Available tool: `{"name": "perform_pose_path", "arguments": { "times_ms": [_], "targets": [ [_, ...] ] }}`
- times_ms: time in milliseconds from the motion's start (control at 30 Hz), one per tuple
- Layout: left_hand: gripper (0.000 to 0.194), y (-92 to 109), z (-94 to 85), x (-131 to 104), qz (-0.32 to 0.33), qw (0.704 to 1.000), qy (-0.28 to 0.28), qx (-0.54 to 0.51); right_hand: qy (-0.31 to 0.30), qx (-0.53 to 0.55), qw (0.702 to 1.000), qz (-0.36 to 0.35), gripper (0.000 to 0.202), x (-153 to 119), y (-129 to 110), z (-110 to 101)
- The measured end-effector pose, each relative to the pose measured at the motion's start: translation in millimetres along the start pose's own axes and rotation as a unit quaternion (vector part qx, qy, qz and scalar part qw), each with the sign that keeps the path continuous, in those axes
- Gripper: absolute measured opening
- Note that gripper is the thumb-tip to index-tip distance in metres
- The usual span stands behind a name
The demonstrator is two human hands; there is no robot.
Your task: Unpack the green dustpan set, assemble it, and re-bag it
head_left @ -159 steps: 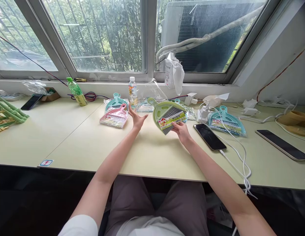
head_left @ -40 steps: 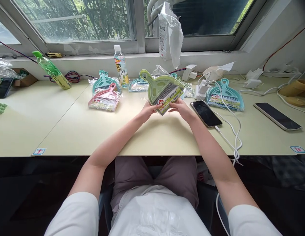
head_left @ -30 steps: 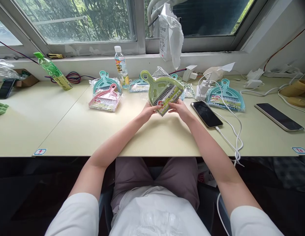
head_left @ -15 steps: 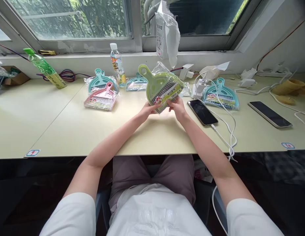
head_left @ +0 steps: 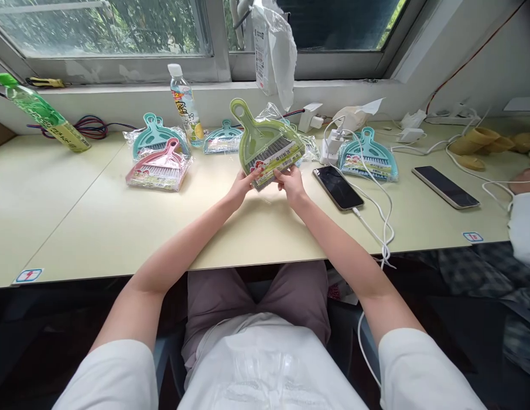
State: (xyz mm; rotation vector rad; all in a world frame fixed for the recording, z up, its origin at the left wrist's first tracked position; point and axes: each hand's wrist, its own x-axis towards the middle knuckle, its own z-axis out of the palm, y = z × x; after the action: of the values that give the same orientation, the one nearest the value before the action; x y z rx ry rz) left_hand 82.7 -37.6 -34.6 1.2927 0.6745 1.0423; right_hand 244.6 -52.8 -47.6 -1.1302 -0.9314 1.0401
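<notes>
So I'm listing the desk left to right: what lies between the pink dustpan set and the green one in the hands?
In the head view, only bare desk separates the pink dustpan set from the green one.

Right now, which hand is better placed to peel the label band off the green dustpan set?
Probably the right hand: its fingertips pinch the label band's edge on the green dustpan set, while the left hand grips the lower corner, steadying it.

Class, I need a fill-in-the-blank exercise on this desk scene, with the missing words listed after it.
1. Both hands, left hand and right hand, hold a ____ dustpan set.
2. The pink dustpan set lies to the person's ____.
3. A white cable plugs into the nearer ____.

Missing words: green; left; phone
</notes>
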Motion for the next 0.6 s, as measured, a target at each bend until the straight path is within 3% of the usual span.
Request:
{"name": "perform_pose_path", "arguments": {
  "times_ms": [233, 467, 600],
  "targets": [
    [0.061, -0.1, 5.5, -7.1, -0.08, 0.992, -0.095, 0.003, 0.026, 0.013, 0.999, -0.016, 0.043, -1.4, -4.2, -3.2],
    [0.058, -3.9, 6.0, -0.8, 0.014, 0.999, 0.024, -0.015, -0.001, 0.017, 1.0, 0.013, 0.046, -6.0, -8.8, 4.1],
    [0.058, -2.3, 2.8, -1.7, 0.033, 0.999, 0.04, 0.007, -0.007, 0.011, 0.999, 0.031, 0.05, -8.3, -10.0, 4.6]
  ]
}}
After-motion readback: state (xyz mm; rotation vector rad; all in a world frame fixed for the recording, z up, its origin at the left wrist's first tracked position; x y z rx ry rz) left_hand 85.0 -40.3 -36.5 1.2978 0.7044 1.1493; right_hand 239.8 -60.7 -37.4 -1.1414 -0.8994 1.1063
